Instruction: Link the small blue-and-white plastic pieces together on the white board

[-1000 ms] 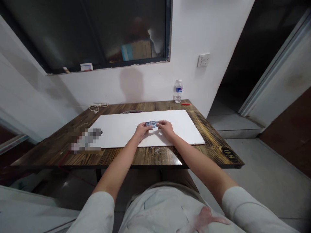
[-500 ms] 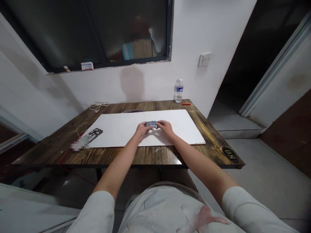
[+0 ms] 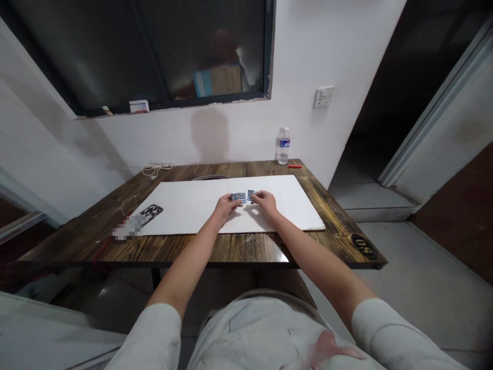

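Over the white board (image 3: 185, 205), my left hand (image 3: 225, 206) is closed on a small flat blue piece (image 3: 240, 198) with pale markings, rather like a circuit board. My right hand (image 3: 265, 202) pinches a smaller blue piece (image 3: 250, 195) of similar look between thumb and fingers. A narrow gap separates the two pieces. Both hands are close together, and their fingers partly cover what they hold. The exact kind of the pieces is too small to make out.
A phone (image 3: 152, 211) lies at the left of the white board, beside a blurred patch. On the wooden table (image 3: 308, 180) stand a water bottle (image 3: 284, 146) and, next to it, a red pen-like object (image 3: 295, 166). A white cable (image 3: 156, 168) is coiled at the back left.
The two blue pieces, which were touching or overlapping before, are now apart. My right hand has shifted slightly right with the smaller piece; my left hand has stayed nearly in place.
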Demonstrator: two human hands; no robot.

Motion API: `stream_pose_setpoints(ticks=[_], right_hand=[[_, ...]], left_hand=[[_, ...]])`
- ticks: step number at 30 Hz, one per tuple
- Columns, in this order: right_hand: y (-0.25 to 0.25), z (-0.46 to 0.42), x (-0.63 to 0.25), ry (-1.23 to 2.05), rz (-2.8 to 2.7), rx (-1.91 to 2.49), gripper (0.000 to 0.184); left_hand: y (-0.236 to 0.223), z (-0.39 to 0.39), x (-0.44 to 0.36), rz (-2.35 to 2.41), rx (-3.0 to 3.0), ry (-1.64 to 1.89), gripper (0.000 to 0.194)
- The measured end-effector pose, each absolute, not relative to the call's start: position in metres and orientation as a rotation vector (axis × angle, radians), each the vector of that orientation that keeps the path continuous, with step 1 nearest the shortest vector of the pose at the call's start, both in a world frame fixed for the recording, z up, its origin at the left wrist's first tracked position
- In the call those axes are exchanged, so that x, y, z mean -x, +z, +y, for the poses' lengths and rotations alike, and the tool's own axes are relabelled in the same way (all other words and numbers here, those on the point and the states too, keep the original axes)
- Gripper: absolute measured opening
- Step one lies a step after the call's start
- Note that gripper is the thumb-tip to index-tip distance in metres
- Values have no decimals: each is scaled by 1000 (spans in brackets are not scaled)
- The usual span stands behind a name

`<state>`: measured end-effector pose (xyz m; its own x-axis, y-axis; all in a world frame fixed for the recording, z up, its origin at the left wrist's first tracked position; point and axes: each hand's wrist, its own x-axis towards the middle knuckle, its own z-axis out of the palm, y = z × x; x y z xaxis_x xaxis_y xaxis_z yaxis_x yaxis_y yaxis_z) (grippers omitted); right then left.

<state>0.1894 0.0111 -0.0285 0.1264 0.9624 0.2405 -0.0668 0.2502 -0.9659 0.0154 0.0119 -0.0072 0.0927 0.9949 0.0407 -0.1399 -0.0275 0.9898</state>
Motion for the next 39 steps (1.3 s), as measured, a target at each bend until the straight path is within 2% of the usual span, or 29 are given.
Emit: stream_pose_setpoints(ticks=[10,39], right_hand=[[-26,7,-182,1008,-1320,967,43],[-26,9,-188,1095,-1068,967,34]], left_hand=[[-12,13,-14,1033,-1202,1222,45],[-8,13,-13,1036,-1210,1239,47]])
